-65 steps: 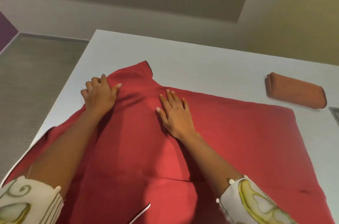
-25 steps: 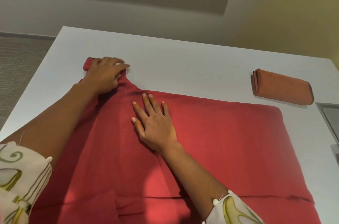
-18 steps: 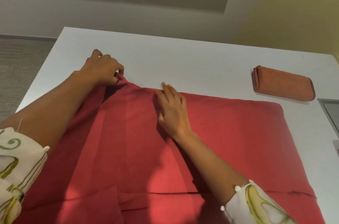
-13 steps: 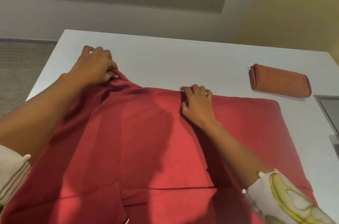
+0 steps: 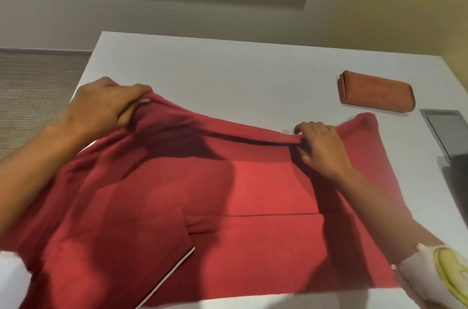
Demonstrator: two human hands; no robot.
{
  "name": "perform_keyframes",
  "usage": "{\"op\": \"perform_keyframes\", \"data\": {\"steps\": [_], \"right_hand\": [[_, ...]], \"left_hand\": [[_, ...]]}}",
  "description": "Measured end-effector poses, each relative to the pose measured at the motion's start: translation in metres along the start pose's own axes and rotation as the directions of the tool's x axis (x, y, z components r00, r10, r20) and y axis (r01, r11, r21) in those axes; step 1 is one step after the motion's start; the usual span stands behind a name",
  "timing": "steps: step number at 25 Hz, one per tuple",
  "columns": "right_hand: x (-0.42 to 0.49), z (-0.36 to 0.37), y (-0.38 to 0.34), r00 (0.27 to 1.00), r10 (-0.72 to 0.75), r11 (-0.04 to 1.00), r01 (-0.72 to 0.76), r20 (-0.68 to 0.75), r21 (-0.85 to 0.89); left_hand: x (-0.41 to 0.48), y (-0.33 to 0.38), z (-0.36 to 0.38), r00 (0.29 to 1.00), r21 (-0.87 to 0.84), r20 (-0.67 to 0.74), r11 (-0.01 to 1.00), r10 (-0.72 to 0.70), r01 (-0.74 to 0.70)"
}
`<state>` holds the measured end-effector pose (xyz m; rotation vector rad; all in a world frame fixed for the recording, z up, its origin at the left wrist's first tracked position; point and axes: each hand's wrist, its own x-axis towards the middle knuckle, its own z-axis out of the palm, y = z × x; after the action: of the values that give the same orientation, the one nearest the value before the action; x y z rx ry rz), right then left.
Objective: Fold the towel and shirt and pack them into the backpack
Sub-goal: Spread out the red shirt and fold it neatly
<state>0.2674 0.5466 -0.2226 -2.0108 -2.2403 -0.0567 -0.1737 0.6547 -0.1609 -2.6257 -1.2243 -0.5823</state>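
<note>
While the red shirt (image 5: 253, 189) lay spread over the near half of the white table (image 5: 228, 68), both hands gripped its far edge and held that edge lifted off the tabletop. The left hand (image 5: 101, 108), toward the table's left side, had its fingers curled round a bunched fold of the cloth. The right hand (image 5: 321, 146), toward the table's right side, pinched the same edge between thumb and bent fingers, and the cloth ran in a shallow sagging band between the two. An orange towel (image 5: 376, 92), folded into a neat oblong, rested near the table's far right corner, apart from the shirt. A flat grey panel (image 5: 443, 126) sat at the table's right edge, close to the towel. A patterned sleeve (image 5: 435, 275) covered the right forearm at the table's near right corner.
</note>
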Motion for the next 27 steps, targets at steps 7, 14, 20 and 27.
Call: {"op": "perform_keyframes", "data": {"steps": [7, 14, 20, 27], "right_hand": [[-0.066, 0.001, 0.003, 0.998, -0.043, 0.998, 0.045, 0.045, -0.047], [-0.081, -0.012, 0.052, 0.991, 0.074, 0.929, -0.029, 0.109, -0.368], [-0.096, -0.04, 0.107, 0.973, 0.231, 0.836, -0.192, 0.012, -0.514], [-0.192, -0.037, 0.116, 0.972, 0.222, 0.852, -0.23, -0.073, -0.47]], "left_hand": [[-0.105, 0.044, -0.032, 0.952, -0.145, 0.101, 0.951, 0.287, -0.272], [-0.175, 0.065, -0.009, 0.915, -0.241, 0.164, 0.914, 0.37, -0.327], [-0.183, 0.074, 0.002, 0.926, -0.246, 0.141, 0.918, 0.352, -0.311], [-0.185, 0.079, -0.017, 0.942, -0.258, 0.138, 0.929, 0.307, -0.265]]}}
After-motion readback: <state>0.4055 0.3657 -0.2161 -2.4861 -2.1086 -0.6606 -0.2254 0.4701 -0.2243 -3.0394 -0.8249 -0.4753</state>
